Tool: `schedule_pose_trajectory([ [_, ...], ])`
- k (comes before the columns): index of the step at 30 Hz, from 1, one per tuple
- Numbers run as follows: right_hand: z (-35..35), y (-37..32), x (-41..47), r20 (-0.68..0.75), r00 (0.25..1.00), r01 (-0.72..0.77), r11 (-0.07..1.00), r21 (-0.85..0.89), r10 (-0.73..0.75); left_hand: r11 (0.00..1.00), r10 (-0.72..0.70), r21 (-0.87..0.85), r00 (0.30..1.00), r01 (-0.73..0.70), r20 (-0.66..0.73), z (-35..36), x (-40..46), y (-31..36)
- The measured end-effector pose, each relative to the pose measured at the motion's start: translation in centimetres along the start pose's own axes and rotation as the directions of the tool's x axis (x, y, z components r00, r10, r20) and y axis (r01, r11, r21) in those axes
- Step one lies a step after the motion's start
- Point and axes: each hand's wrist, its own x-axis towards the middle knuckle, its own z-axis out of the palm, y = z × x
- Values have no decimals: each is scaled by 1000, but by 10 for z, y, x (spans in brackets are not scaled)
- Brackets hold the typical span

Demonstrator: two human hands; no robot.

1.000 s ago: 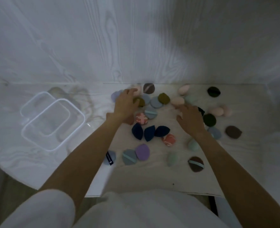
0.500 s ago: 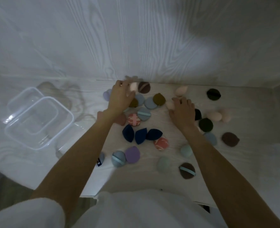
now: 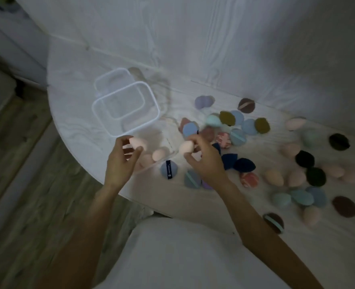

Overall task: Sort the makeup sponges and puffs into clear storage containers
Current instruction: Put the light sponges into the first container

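Observation:
My left hand (image 3: pixel 121 161) holds a pink egg-shaped sponge (image 3: pixel 138 143) over a low clear container (image 3: pixel 168 140) near the table's left edge. Two pink sponges (image 3: pixel 158 153) lie inside that container. My right hand (image 3: pixel 203 159) grips another pink sponge (image 3: pixel 186 147) just right of the container's rim. A stack of clear containers (image 3: pixel 125 107) stands farther back on the left. Several puffs in blue, navy, olive, brown, black and coral lie scattered over the table, with more pink sponges (image 3: pixel 273 177) to the right.
The white table (image 3: pixel 72 97) curves off at the left, above a wooden floor (image 3: pixel 26 184). A white wood-grain wall (image 3: pixel 214 42) rises behind it. A blue puff with a black label (image 3: pixel 168 169) lies between my hands. My white clothing fills the bottom middle.
Both hands left the pile and moved left toward the containers, each now holding a pink sponge. The view has swung left, so the table's edge and the floor show.

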Motion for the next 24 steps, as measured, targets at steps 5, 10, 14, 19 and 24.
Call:
schedule_pose_trajectory([
  [5, 33, -16, 36, 82, 982, 190, 898, -397, -171, 996, 1, -88, 1000, -1, 2, -7, 7, -13],
  [10, 47, -19, 55, 191, 923, 352, 534, -768, -334, 959, 115, -266, 992, -99, 46, 13, 12, -6],
  [14, 54, -15, 55, 266, 881, 416, 374, -829, -390, 940, 107, -325, 994, -109, -24, 20, 13, -18],
  [19, 60, -24, 61, 325, 909, 402, 339, -851, -261, 928, 76, -360, 995, -93, -62, 22, 16, -22],
  [24, 62, -26, 70, 380, 910, 414, 351, -840, -165, 945, 55, -318, 995, -78, -81, 27, 20, -25],
])
